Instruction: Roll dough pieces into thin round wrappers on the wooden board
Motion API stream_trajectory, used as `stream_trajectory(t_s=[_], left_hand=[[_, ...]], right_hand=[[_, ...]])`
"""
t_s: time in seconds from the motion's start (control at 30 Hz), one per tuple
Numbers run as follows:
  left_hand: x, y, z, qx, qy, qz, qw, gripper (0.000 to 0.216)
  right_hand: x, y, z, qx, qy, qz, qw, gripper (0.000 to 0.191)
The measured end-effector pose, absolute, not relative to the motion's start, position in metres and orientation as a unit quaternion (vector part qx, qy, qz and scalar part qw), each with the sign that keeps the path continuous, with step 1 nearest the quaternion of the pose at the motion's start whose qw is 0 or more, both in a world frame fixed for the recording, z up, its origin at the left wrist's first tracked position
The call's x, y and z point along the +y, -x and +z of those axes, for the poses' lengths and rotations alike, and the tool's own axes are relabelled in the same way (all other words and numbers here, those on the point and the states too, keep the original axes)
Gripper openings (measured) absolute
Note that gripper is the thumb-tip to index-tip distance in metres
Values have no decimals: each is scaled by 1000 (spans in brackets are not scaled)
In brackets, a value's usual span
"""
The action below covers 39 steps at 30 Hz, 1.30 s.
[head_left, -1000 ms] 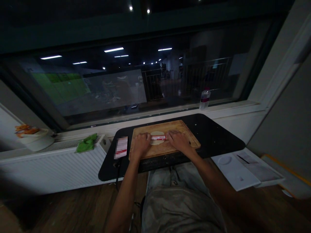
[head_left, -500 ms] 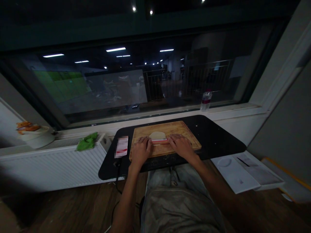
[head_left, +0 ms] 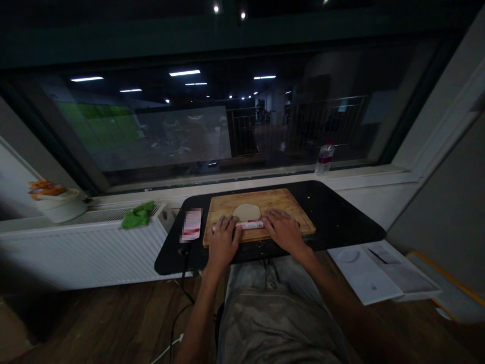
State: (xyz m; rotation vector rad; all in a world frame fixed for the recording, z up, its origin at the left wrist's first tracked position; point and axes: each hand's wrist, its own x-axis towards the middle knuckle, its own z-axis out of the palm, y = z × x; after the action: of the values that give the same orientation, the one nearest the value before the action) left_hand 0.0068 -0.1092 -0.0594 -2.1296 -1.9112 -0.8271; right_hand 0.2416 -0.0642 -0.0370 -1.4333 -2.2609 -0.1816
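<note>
A pale, flattened round of dough (head_left: 247, 212) lies on the wooden cutting board (head_left: 280, 198). Along its near edge runs a rolling pin (head_left: 250, 225), with a red and white label showing between my hands. My left hand (head_left: 223, 236) is over the pin's left end, fingers bent across it. Over the right end lies my right hand (head_left: 281, 228), also curled on the pin. Both hands cover the pin's ends, and the underside of the pin is hidden.
The board rests on a black table (head_left: 341, 222). A phone (head_left: 191, 225) with a cable lies left of the board. A bottle (head_left: 325, 159) stands on the windowsill. A green cloth (head_left: 137, 216) and white pot (head_left: 60, 206) sit by the radiator (head_left: 87, 255). A white box (head_left: 382, 270) is at lower right.
The rolling pin has rolled slightly toward me, its label turning to show more print. More of the dough shows beyond it. Both hands stay on the pin, and the view has shifted a little.
</note>
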Motion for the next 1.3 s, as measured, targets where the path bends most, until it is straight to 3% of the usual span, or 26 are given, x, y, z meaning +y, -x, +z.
stream_trajectory(t_s=[0.53,1.3], left_hand=[[-104,-9,-47,-649,725,-213,89,48],[-81,-5,-27,-661,724,-180,85,49]], right_hand=[[-45,-236,-28,-816,554,-56,157,57],[-23,-226,-16,-815,557,-62,146,61]])
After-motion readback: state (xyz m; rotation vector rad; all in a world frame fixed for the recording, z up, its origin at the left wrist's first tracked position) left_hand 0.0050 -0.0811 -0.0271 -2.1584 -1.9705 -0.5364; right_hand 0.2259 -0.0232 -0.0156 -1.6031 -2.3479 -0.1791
